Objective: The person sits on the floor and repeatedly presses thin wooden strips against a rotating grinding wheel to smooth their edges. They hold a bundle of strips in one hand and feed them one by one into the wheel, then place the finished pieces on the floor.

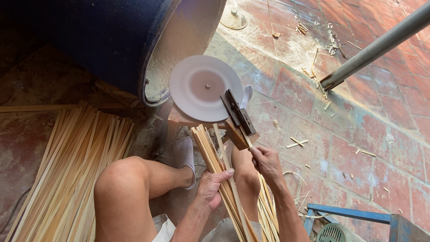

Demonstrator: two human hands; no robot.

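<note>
At nine o'clock a broad heap of pale split bamboo strips lies fanned across the dark floor, running from the lower left edge up toward the centre; above it, from ten to twelve o'clock, a large dark-blue barrel lies on its side, its pale rim turned toward the middle; just right of that rim, near the centre, a flat round grey disc sits on a small reddish wooden stool, and a dark-bladed cleaver with a wooden handle rests with its blade across the disc's edge at four o'clock.

Below centre, at six o'clock, the person's bare knees frame a hand-held bundle of thin bamboo strips that slants up toward the stool; the left hand is wrapped around this bundle from the left, fingers curled over the strips, thumb lying along them; just to its right the right hand is closed around the cleaver's handle, knuckles up, the blade pointing toward eleven o'clock.

From one to three o'clock a grey metal pipe crosses the red brick floor, which is littered with bamboo chips; at five o'clock stands a blue metal frame.
</note>
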